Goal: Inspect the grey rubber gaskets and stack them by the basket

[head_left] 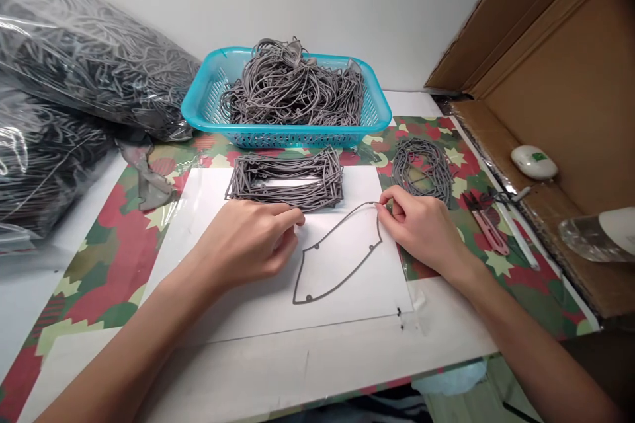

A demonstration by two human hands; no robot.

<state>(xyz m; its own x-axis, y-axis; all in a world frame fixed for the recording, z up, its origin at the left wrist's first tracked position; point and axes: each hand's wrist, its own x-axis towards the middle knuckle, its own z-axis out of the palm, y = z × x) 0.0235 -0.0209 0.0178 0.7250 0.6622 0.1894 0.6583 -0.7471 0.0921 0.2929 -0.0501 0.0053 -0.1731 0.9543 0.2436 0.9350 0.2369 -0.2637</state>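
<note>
Two bare hands working over a white sheet of paper (357, 307), laid on a worktop (99, 231) with a camouflage-print cover in green, red and cream. Right hand (421, 228) has thumb and forefinger pinched together on the upper right corner of a thin dark grey rubbery-looking loop (372, 248). That loop lies on the paper between the two hands, kind of a curved leaf outline with small round tabs along it. Left hand (258, 238) is just left of it, fingers curled in close to the thumb; honestly can't tell if it's gripping anything.

Right behind the left hand sits a rectangular stack of grey loops (282, 195), hollow in the middle. Past that is a bright blue plastic basket (285, 127) with slotted sides, heaped with a tangle of grey loops (297, 89). Couple of big clear plastic bags (99, 53) stuffed with more grey strands sit off to the left.

Beyond the right hand there's a roundish coil of grey loops (444, 178), then some pink-handled snips (489, 228) and a white-handled tool (516, 236). Far right: brown cardboard (560, 79), a rounded white gadget (534, 162) and a clear bottle with a white label (590, 238) on its side.
</note>
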